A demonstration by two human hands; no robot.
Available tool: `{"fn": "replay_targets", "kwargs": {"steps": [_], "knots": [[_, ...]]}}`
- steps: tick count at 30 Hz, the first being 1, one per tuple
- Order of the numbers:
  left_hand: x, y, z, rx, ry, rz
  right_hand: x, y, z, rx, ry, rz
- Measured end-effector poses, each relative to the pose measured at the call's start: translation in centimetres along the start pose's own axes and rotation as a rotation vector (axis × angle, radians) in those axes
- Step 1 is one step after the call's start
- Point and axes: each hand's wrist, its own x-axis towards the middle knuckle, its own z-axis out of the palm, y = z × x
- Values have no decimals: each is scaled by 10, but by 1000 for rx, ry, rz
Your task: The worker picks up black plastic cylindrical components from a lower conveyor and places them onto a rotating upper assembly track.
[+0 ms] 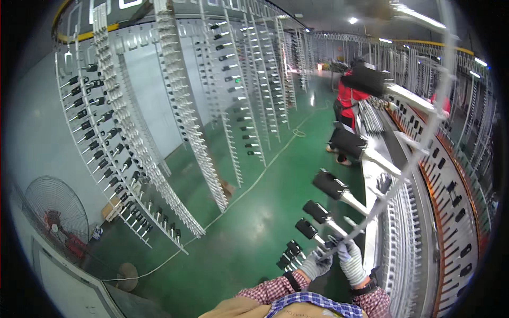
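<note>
Both my gloved hands meet low in front of me at a long whitish hanging rack pole (419, 153), which slants up to the right. My left hand (316, 266) is closed around its lower end. Just to the right, my right hand (352, 262) has its fingers closed on the pole; their tips are partly hidden. A small dark part (332, 243) sits between the hands. Along the pole, white pegs carry black rectangular pieces, including a large one (331, 184) and one higher up (347, 141). More black pieces (290, 255) cluster beside my left hand.
Several hanging racks (180, 100) with black parts line the left side. A floor fan (55, 212) stands at the far left. To my right runs a bench (371, 233) with stacked white racks (400, 233) and an orange-edged panel (450, 206). A person in red (347, 98) stands ahead.
</note>
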Motion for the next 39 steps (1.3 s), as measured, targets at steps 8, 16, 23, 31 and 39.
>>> {"fn": "replay_targets", "kwargs": {"steps": [8, 16, 23, 31, 39], "knots": [[-84, 195, 49, 753, -195, 328, 231, 85, 164, -184, -191, -179], [-186, 316, 9, 638, -35, 875, 456, 76, 321, -480, -243, -317], [-223, 291, 64, 820, 382, 1235, 532, -14, 436, -367, -379, -294], [-196, 317, 69, 302, -166, 1197, 580, -3, 469, -249, -442, -428], [-149, 363, 111, 211, 289, 1136, 596, 35, 448, -199, -484, -637]]}}
